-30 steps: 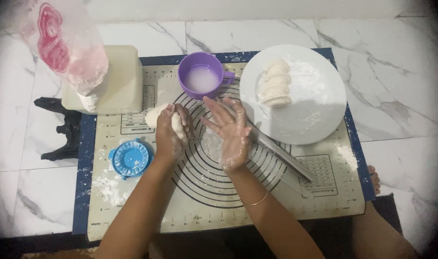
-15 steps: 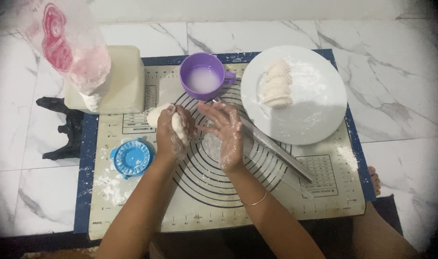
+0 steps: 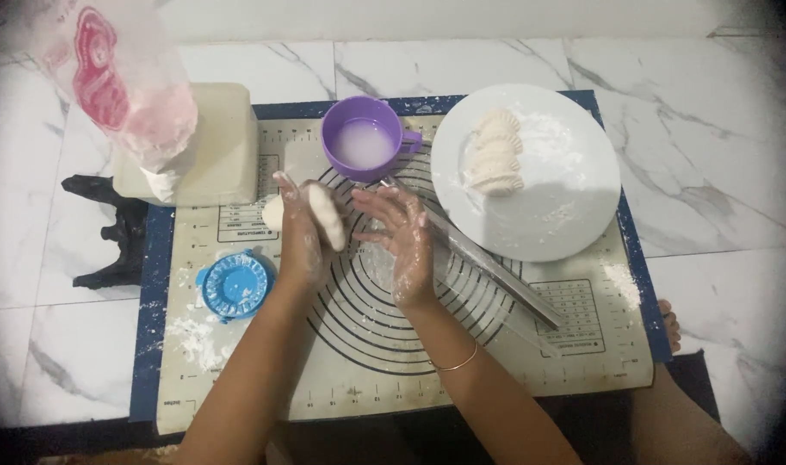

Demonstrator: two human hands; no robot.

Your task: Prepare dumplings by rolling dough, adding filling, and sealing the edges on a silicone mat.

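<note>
My left hand [image 3: 300, 234] holds a pale piece of dough [image 3: 327, 215] upright over the marked baking mat [image 3: 393, 344]. My right hand [image 3: 403, 239], dusted with flour, is beside it with fingers spread toward the dough, just apart from it. Another lump of dough [image 3: 272, 212] lies on the mat behind my left hand. A purple cup [image 3: 364, 139] with whitish liquid stands just beyond both hands. A thin rolling pin [image 3: 496, 274] lies on the mat to the right of my right hand.
A white floured plate [image 3: 565, 207] with several shaped dumplings [image 3: 495, 151] sits at the right. A blue dumpling press [image 3: 235, 284] and loose flour [image 3: 191, 336] lie at the left. A flour bag [image 3: 122, 86] rests on a cream box [image 3: 225, 146], beside a black stand [image 3: 113, 232].
My left hand has lifted and turned the dough piece upright. My right hand has drawn in from the mat toward the dough.
</note>
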